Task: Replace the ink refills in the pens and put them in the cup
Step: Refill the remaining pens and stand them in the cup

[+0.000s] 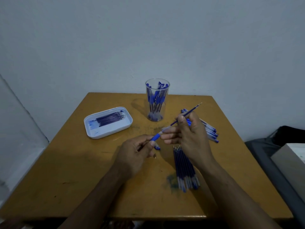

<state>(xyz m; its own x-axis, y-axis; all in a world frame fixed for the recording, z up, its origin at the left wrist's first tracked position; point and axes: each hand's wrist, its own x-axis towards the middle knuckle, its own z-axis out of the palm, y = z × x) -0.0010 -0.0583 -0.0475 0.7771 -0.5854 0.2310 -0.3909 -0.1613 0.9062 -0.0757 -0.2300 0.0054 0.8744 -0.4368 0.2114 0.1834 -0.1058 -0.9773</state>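
Observation:
My left hand point(137, 152) grips a pen barrel point(156, 137) by its blue grip end, above the middle of the table. My right hand point(188, 134) pinches a blue ink refill point(189, 113) whose metal tip points up and to the right; its lower end meets the barrel's mouth. A clear cup point(156, 100) at the back centre holds several blue pens. A white tray point(108, 123) at the left holds several refills. More refills point(185, 167) lie in a row near my right wrist. Several pens point(210, 131) lie behind my right hand.
The brown table point(82, 171) stands against a pale wall. A small blue pen part point(157, 148) and a small metal piece point(155, 156) lie under my left fingers. An ink smudge point(171, 179) marks the tabletop. A dark seat and a box point(290, 159) stand at the right.

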